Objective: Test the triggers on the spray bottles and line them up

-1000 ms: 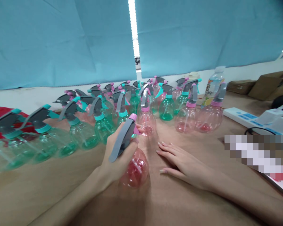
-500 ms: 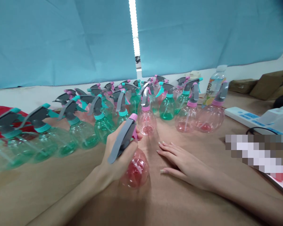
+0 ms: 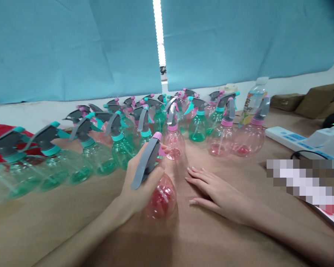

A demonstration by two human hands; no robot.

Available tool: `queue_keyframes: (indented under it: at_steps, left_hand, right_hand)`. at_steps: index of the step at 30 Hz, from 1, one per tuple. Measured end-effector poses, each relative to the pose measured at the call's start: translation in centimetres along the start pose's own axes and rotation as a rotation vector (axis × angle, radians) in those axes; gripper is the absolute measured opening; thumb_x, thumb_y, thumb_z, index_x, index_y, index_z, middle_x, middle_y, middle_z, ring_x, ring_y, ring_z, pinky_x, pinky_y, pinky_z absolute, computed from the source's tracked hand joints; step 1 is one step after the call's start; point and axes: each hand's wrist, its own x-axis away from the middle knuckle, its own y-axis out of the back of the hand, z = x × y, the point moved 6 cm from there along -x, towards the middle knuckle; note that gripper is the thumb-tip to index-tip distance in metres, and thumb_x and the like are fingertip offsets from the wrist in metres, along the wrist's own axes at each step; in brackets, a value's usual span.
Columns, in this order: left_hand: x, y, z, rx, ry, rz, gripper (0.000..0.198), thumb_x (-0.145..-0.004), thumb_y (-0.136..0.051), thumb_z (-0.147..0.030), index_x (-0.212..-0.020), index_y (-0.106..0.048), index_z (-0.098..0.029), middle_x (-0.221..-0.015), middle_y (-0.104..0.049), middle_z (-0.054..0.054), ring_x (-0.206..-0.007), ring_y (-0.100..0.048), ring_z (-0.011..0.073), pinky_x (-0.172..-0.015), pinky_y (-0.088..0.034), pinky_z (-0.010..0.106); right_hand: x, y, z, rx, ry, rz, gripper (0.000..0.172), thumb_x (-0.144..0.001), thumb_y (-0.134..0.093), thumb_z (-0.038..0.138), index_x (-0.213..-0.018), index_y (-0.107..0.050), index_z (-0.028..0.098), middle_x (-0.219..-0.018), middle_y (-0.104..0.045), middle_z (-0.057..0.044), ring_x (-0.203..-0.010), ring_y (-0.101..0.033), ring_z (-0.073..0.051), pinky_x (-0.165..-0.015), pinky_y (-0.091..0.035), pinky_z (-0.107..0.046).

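Left hand [image 3: 149,187]: fingers closed around the neck of a translucent pink, globe-shaped plastic spray bottle [image 3: 163,198] with a grey-and-pink trigger head. The bottle is located front and centre; base contact cannot be determined. Right hand [image 3: 218,190]: fingers extended and slightly parted, palm down on the brown, smooth tabletop [image 3: 200,237], beside the bottle. Beyond the left hand, round translucent green plastic spray bottles [image 3: 101,161] stand in a slanting row. Far right: a white, oblong plastic power strip [image 3: 285,136].
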Motion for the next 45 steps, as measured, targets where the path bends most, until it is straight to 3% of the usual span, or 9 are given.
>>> queue_keyframes:
  at_steps: [5,12,21,26,33,45]
  left_hand:
    - [0.30,-0.01,0.35,-0.024,-0.004,-0.025,0.040,-0.085,-0.053,-0.018,-0.123,-0.056,-0.029,-0.095,-0.064,-0.001,-0.063,-0.052,0.0140,-0.062,-0.045,0.029]
    - [0.10,-0.11,0.09,0.005,-0.034,-0.024,0.027,-0.084,-0.054,-0.017,-0.109,-0.059,-0.025,-0.090,-0.062,-0.002,-0.062,-0.047,0.0132,-0.064,-0.042,0.029]
    - [0.18,-0.06,0.10,0.003,-0.009,-0.018,0.025,-0.084,-0.056,-0.020,-0.108,-0.058,-0.025,-0.077,-0.055,-0.003,-0.055,-0.041,0.0132,-0.059,-0.038,0.029]
    - [0.16,-0.03,-0.05,0.002,-0.009,-0.017,0.024,-0.083,-0.055,-0.022,-0.107,-0.058,-0.024,-0.088,-0.062,0.000,-0.060,-0.048,0.0145,-0.063,-0.042,0.030]
    - [0.22,0.01,0.10,-0.006,-0.002,-0.018,0.024,-0.084,-0.055,-0.020,-0.108,-0.058,-0.025,-0.081,-0.059,-0.003,-0.058,-0.044,0.0129,-0.066,-0.043,0.030]
    - [0.06,-0.09,-0.19,0.002,-0.028,-0.016,0.024,-0.084,-0.055,-0.020,-0.107,-0.058,-0.024,-0.096,-0.066,0.000,-0.069,-0.056,0.0153,-0.071,-0.047,0.032]
  right_hand:
    - [0.01,0.02,-0.05,-0.002,0.004,0.004,0.072,-0.095,-0.042,0.063,-0.144,-0.046,0.011,-0.152,-0.040,-0.017,-0.143,-0.031,-0.032,-0.116,-0.027,-0.054]
    - [0.10,0.12,-0.12,-0.029,-0.004,-0.018,0.070,-0.094,-0.046,0.062,-0.144,-0.047,0.013,-0.152,-0.041,-0.016,-0.143,-0.031,-0.032,-0.117,-0.027,-0.053]
    - [0.07,0.02,-0.09,-0.004,0.010,-0.014,0.071,-0.095,-0.042,0.063,-0.144,-0.046,0.012,-0.152,-0.040,-0.016,-0.143,-0.031,-0.031,-0.116,-0.027,-0.054]
    - [0.13,0.15,-0.06,-0.030,0.010,-0.041,0.067,-0.094,-0.046,0.062,-0.144,-0.047,0.017,-0.150,-0.044,-0.014,-0.142,-0.033,-0.031,-0.116,-0.029,-0.053]
    - [0.11,0.20,0.04,-0.014,0.006,-0.024,0.069,-0.094,-0.045,0.062,-0.143,-0.047,0.013,-0.151,-0.042,-0.016,-0.142,-0.032,-0.032,-0.116,-0.028,-0.053]
    - [0.07,0.19,0.07,-0.021,0.021,-0.031,0.069,-0.094,-0.045,0.062,-0.143,-0.047,0.013,-0.150,-0.044,-0.017,-0.142,-0.034,-0.032,-0.115,-0.029,-0.054]
